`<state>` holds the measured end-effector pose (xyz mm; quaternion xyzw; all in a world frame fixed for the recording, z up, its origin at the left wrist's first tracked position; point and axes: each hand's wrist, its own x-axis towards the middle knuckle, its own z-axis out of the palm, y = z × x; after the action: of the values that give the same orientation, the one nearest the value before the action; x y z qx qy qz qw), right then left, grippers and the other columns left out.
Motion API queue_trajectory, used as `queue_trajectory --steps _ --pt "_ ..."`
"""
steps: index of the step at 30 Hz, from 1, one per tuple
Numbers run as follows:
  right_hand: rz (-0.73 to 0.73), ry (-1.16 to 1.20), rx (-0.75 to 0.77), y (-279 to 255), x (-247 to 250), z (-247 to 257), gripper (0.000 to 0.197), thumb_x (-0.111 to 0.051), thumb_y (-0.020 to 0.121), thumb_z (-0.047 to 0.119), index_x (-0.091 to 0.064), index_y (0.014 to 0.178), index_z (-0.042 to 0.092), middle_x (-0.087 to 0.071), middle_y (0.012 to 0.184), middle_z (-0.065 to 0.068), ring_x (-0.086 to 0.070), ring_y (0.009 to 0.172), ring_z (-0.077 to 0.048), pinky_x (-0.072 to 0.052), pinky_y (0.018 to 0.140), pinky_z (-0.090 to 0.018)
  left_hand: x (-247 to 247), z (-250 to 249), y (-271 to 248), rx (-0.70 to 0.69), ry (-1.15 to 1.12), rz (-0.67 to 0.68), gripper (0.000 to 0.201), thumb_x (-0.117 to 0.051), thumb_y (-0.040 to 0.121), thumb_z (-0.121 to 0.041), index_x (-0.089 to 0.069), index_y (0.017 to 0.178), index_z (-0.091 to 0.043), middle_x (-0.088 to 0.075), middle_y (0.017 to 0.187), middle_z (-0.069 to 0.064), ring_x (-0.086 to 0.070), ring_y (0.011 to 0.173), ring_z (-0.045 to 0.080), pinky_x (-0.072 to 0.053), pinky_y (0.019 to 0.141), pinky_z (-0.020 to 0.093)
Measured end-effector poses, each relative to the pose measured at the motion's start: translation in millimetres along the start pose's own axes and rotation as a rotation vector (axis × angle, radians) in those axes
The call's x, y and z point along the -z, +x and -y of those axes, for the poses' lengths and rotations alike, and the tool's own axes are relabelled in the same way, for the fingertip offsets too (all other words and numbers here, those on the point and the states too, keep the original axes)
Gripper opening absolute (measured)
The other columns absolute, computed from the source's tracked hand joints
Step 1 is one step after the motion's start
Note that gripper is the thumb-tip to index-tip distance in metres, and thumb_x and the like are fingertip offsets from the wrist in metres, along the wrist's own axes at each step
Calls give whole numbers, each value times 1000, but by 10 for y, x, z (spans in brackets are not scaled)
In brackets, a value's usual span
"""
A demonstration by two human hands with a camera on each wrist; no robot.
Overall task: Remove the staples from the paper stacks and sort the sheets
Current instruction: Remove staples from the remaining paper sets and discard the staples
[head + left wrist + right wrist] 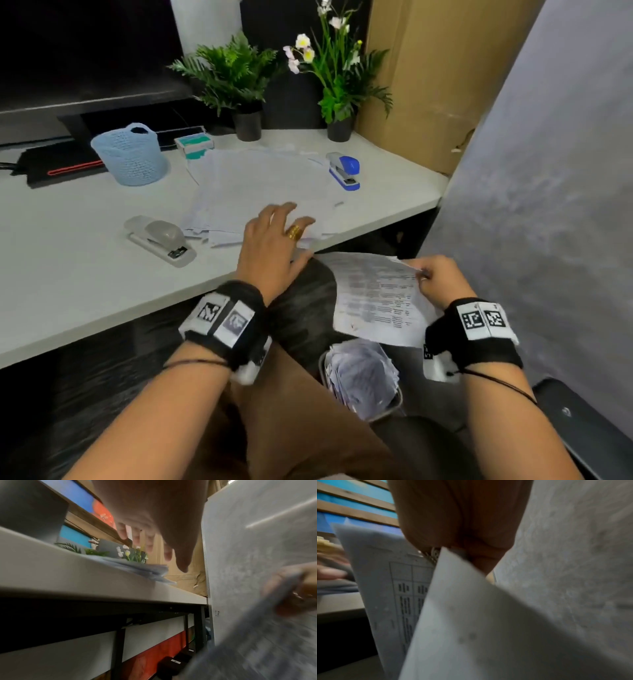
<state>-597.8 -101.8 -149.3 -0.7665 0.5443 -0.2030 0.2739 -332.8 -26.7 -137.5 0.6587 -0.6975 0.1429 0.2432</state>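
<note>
We see right hand pinching printed sheets over the lap; left hand, fingers spread, above desk paper pile.

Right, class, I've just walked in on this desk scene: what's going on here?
A person sits at a white desk sorting papers. The right hand pinches a printed sheet by its corner, off the desk's edge above a bin of paper scraps. The left hand, fingers spread, reaches over the paper pile on the desk, between a grey stapler and a blue one.
</note>
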Motion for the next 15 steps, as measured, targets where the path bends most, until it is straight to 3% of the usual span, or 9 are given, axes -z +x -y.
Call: queue_trajectory --steps 2,4,7,9,11,13,15 --pt "-21 14 -65 -54 -47 -48 37 -52 80 -15 -74 101 6 -71 101 -7 -62 100 -14 -38 86 -13 -75 -111 283 -14 94 180 54 -58 88 -47 -45 137 -28 -29 150 9 -22 137 32 -24 106 46" --pt "3 0 -183 -70 -139 -135 30 -54 80 -12 -75 95 4 -72 99 -12 -64 99 -20 -38 82 -10 -221 -175 517 22 159 356 62 -45 90 -56 -31 144 -30 -13 157 7 -5 143 33 -9 114 47" --pt "88 -47 -358 -72 -287 -288 16 -57 79 3 -72 82 -2 -71 89 -17 -65 90 -27 -49 77 -25 -522 -169 623 92 163 522 72 -45 89 -57 -18 149 -28 -5 158 8 0 143 37 -2 114 54" --pt "152 -8 -457 -64 -368 -383 20 -61 81 16 -63 73 -2 -64 77 -16 -60 74 -28 -48 70 -31 -638 -149 579 85 219 549 79 -51 88 -52 -9 151 -27 -1 158 10 1 143 39 -2 113 57" --pt "214 99 -535 -34 -447 -460 33 -59 87 31 -62 75 0 -62 74 -14 -55 66 -25 -45 69 -32 -678 -121 563 75 234 511 81 -54 88 -48 -6 150 -28 0 158 10 2 143 39 -2 113 57" --pt "255 72 -572 -1 -531 -539 41 -61 85 39 -64 78 -1 -65 81 -15 -57 68 -24 -46 66 -29 -670 -109 571 68 207 496 81 -53 88 -47 -6 150 -29 0 158 9 2 143 38 -2 113 57" --pt "296 -150 -568 47 -636 -598 26 -62 83 27 -64 84 1 -65 92 -15 -60 83 -27 -45 61 -25 -677 -108 573 69 208 497 80 -52 88 -49 -6 150 -29 1 158 9 3 143 38 -2 113 56"
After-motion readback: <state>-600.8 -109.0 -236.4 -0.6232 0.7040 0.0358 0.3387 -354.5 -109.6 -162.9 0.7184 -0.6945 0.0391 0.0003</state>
